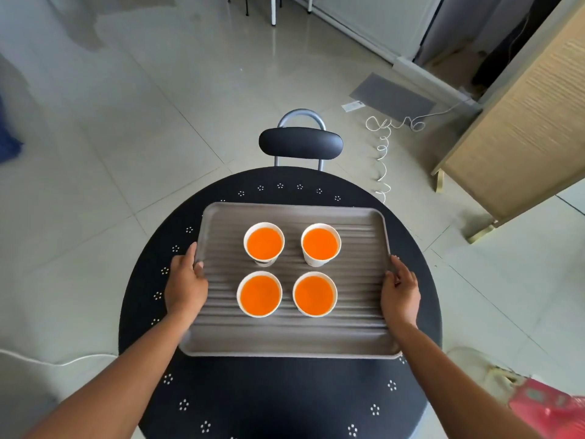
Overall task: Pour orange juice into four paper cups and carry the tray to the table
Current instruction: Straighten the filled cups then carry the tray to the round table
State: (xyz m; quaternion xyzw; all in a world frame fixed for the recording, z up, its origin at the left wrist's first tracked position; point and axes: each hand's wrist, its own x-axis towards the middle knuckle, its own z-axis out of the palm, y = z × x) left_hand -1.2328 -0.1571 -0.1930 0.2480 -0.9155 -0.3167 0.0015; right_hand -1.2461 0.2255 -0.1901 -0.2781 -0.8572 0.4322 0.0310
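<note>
Gripping the grey ribbed tray (285, 339) at its two short sides, both hands were found engaged. The left hand (185, 289) held the left rim with the thumb laid over the lip. The right hand (400, 291) held the right rim likewise. How far the remaining fingers curled beneath the edge could not be determined.

The tray lay over the round black table (285, 400), roughly central. Whether it rested on the tabletop or was held just clear of it could not be told. Four paper cups (316, 263) stood upright on it in a two-by-two block near the middle, apart from one another and from the rim. Each held orange juice (259, 294) close to the brim. A black-backed chair (300, 143) stood at the far side of the table, and a coiled white cable (384, 147) lay on the floor to its right.

Assessment of handling: the tray appeared rigid, and its ribbed floor should offer the cups some grip. The load was judged moderate but unforgiving. Paper cups are light and soft-walled and, filled this high, apt to slop or tip at any tilt or jolt. The opposed hold at mid-length of the short sides was judged correct. The tray should be kept level and set down gently, both ends together.
</note>
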